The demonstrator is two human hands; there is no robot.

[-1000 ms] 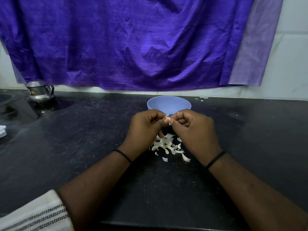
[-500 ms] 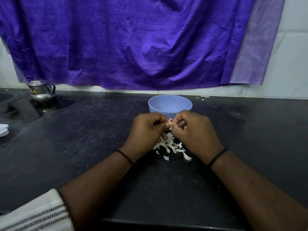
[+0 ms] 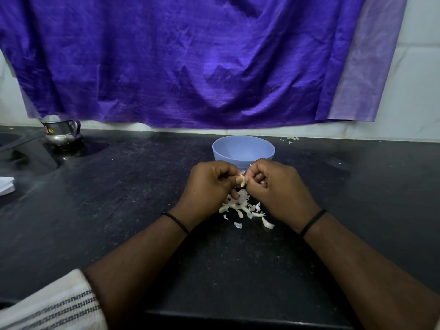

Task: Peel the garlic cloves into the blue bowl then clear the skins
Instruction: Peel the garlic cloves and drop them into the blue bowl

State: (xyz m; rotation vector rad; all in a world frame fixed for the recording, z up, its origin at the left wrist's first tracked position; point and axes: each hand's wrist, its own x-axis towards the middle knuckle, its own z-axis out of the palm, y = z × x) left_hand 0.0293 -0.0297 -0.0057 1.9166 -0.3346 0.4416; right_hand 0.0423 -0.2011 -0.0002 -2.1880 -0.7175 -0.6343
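My left hand [image 3: 209,184] and my right hand [image 3: 273,186] meet just in front of the blue bowl [image 3: 243,148], fingers curled. Between their fingertips they pinch a pale garlic clove [image 3: 242,181] with a bit of skin sticking up from it. A heap of white garlic skins [image 3: 242,207] lies on the black counter directly under the hands, partly hidden by them. The bowl stands upright behind the hands; its inside bottom is out of sight.
A steel jug [image 3: 62,132] stands at the back left beside a sink edge [image 3: 14,141]. A white folded thing [image 3: 6,185] lies at the far left. A few skin scraps [image 3: 291,138] sit by the wall at the back right. A purple cloth [image 3: 190,60] hangs behind.
The hands have stayed together over the skin heap, working the clove. The clove now shows more plainly between the fingertips. The view has shifted slightly.
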